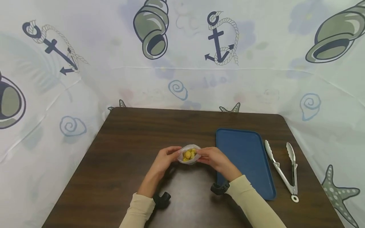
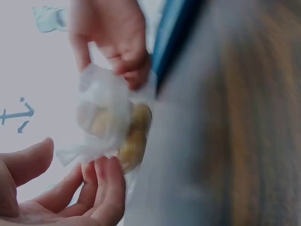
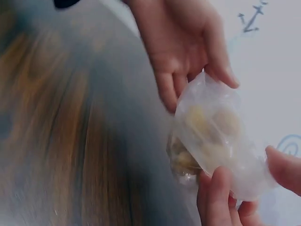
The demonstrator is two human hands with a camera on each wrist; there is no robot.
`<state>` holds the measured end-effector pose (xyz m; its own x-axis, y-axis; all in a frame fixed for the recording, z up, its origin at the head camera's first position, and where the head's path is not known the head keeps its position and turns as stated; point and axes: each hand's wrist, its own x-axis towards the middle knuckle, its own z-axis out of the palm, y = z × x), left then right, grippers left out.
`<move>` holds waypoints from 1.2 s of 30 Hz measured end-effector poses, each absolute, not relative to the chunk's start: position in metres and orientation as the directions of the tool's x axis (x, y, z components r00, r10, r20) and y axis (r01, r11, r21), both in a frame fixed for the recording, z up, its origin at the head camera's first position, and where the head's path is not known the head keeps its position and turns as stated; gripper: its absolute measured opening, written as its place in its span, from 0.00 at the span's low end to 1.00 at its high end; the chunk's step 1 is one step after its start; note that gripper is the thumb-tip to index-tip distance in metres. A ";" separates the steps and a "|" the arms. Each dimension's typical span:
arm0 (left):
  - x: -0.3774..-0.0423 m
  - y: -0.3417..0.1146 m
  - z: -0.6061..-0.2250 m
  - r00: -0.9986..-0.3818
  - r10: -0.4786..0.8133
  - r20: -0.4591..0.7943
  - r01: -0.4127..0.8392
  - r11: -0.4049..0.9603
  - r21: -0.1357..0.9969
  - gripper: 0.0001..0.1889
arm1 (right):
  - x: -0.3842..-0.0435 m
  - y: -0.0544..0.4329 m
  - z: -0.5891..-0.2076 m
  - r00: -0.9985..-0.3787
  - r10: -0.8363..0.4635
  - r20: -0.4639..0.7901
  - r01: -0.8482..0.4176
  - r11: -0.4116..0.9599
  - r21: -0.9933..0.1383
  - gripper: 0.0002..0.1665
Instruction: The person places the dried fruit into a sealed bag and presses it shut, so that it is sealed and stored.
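A small clear plastic bag (image 1: pixel 180 158) with several round yellow pieces (image 1: pixel 188 154) inside is held up over the table, its mouth towards the head view. My left hand (image 1: pixel 163 161) holds the bag's left side; in the left wrist view its fingers (image 2: pixel 106 181) lie against the plastic, with the thumb apart. On the other side my right hand (image 1: pixel 216 158) holds the bag's edge. In the right wrist view the bag (image 3: pixel 211 113) hangs between both hands, and the yellow pieces show through it. What the pieces are, I cannot tell.
A blue rectangular tray (image 1: pixel 239 152) lies on the dark wood table (image 1: pixel 137 129), partly under my right forearm. To its right are metal tongs (image 1: pixel 284 177) with pale tips, spread apart. A sea-patterned cloth (image 1: pixel 188 47) hangs behind the table.
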<state>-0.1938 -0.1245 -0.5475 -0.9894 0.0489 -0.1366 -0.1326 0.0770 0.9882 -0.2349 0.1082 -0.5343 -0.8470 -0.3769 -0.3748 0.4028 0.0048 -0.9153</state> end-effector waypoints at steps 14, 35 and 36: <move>-0.195 -0.106 -0.530 -0.998 0.034 0.049 0.059 0.403 0.914 0.09 | -0.216 0.116 -0.525 -0.889 -0.347 -0.300 0.237 0.211 -0.948 0.06; -0.193 -0.109 -0.525 -0.994 0.024 -0.109 -0.109 0.023 0.994 0.16 | -0.219 0.102 -0.506 -0.927 -0.246 -0.283 0.281 0.043 -0.959 0.19; -0.193 -0.108 -0.526 -0.994 0.019 -0.108 -0.108 0.029 0.994 0.15 | -0.218 0.101 -0.507 -0.928 -0.234 -0.291 0.290 0.040 -0.956 0.16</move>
